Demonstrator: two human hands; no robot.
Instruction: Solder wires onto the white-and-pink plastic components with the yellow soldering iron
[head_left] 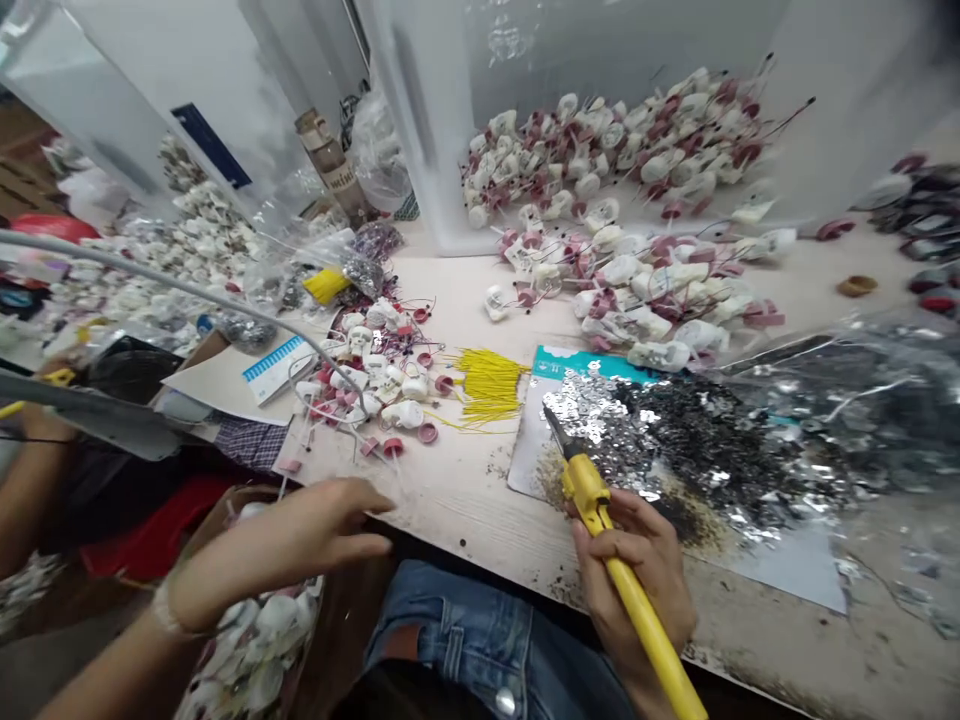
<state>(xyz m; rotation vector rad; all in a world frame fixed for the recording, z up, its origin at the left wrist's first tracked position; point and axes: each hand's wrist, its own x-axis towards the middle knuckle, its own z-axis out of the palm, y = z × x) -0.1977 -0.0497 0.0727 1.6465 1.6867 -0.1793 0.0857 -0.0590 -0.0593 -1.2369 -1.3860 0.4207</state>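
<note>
Two hands well apart: right hand point(637, 565) clamped on a yellow soldering iron point(592, 500) above silver solder dross point(675, 450); left hand point(285, 535) open, empty, near white wired parts point(375, 375) and yellow wires point(487, 385).

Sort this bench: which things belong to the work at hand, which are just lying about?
Part of the work: right hand gripping a yellow soldering iron; left hand, open; silvery flakes; yellow wires; white-and-red wired parts.

Lying about: plastic bag of silvery scrap; blue-striped card; brown bottle.
</note>
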